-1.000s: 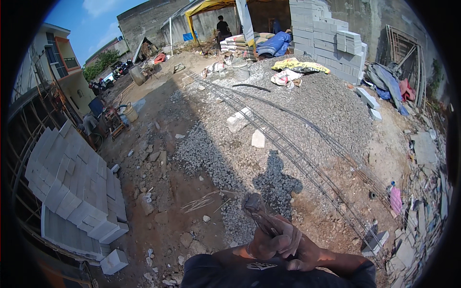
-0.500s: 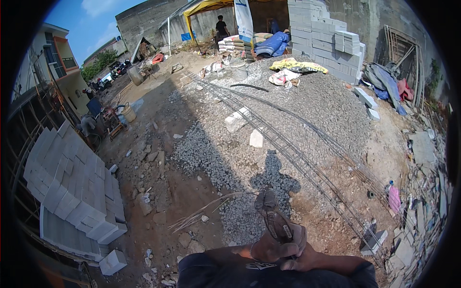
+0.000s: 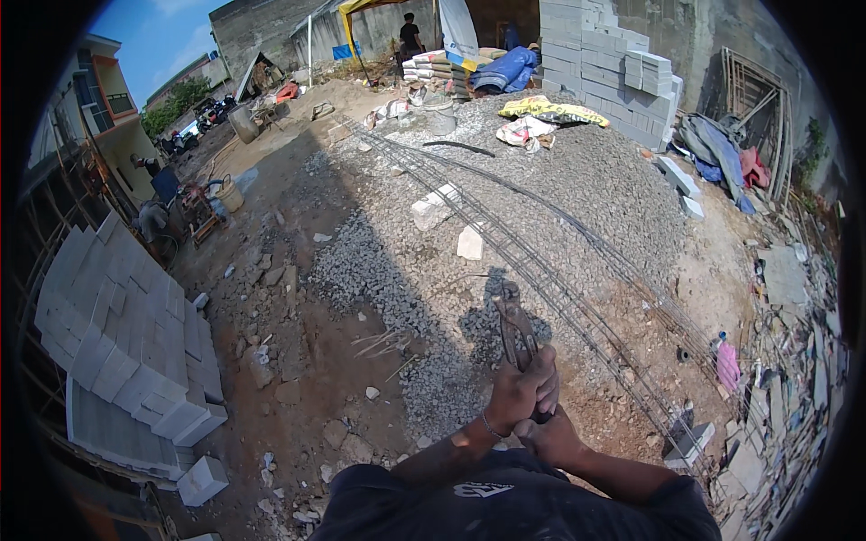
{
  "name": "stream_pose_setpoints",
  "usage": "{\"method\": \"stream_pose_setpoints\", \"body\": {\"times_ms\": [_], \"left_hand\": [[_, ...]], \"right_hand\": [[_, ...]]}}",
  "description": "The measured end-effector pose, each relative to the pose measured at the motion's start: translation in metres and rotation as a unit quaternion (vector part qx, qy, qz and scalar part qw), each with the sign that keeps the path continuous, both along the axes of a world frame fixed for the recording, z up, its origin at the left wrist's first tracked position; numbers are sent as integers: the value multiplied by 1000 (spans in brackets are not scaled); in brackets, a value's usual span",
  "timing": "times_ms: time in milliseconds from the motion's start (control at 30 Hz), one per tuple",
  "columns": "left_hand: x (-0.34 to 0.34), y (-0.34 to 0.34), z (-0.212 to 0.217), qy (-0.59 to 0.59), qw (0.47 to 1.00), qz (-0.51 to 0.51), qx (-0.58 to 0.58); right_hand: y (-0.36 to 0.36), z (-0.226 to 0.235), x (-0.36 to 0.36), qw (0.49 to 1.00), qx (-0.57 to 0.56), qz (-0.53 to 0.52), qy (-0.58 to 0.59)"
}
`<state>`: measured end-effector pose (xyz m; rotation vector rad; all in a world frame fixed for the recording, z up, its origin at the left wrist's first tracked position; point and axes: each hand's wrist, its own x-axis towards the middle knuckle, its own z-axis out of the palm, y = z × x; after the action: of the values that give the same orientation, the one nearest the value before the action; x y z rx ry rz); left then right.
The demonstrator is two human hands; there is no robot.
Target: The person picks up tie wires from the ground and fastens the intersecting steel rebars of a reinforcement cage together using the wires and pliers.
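Note:
Dark, worn pliers (image 3: 514, 326) point away from me over the gravel, their head near a thin curved strand. My left hand (image 3: 516, 397) is closed around the handles. Just below and to the right, my right hand (image 3: 552, 436) is wrapped around the lower handle end, touching the left. The handles are mostly hidden by my fingers. Left of the tool, a bundle of thin wire-like strands (image 3: 381, 343) shows blurred; whether the jaws grip any of it I cannot make out.
A long rebar cage (image 3: 532, 261) runs diagonally across the gravel heap (image 3: 613, 198). Stacked light blocks (image 3: 135, 334) stand at the left, more blocks (image 3: 604, 81) at the far right. Broken rubble (image 3: 794, 388) lines the right edge. A person (image 3: 410, 38) stands far off near a canopy.
Both hands and the pliers have moved up and away from my body. The strands beside the pliers have shifted and look more blurred. The whole view has tilted slightly.

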<state>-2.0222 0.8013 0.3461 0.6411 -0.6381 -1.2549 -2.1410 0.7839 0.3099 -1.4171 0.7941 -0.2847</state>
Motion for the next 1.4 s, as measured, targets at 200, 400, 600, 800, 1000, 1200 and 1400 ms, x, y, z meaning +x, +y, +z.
{"method": "stream_pose_setpoints", "body": {"times_ms": [200, 400, 600, 800, 1000, 1200, 1400], "left_hand": [[1, 1, -52, 78, 993, -50, 70], [4, 6, -50, -134, 988, -68, -35], [26, 48, -44, -515, 774, 368, -5], [97, 55, 53, -643, 636, 415, -99], [109, 71, 61, -646, 734, 200, -56], [113, 84, 50, -589, 757, 276, -62], [111, 100, 48, -551, 731, 399, -52]], "right_hand": [[-8, -12, -9, 982, 37, 83, 166], [-8, -20, -8, 974, -212, 19, -74], [-19, 8, -6, 954, -268, 115, 66], [-21, 3, -6, 909, -404, 96, 29], [-26, 17, 8, 871, -473, 123, -60], [-13, 28, 21, 890, -406, 183, -93], [3, 11, 36, 924, -317, 122, -173]]}}
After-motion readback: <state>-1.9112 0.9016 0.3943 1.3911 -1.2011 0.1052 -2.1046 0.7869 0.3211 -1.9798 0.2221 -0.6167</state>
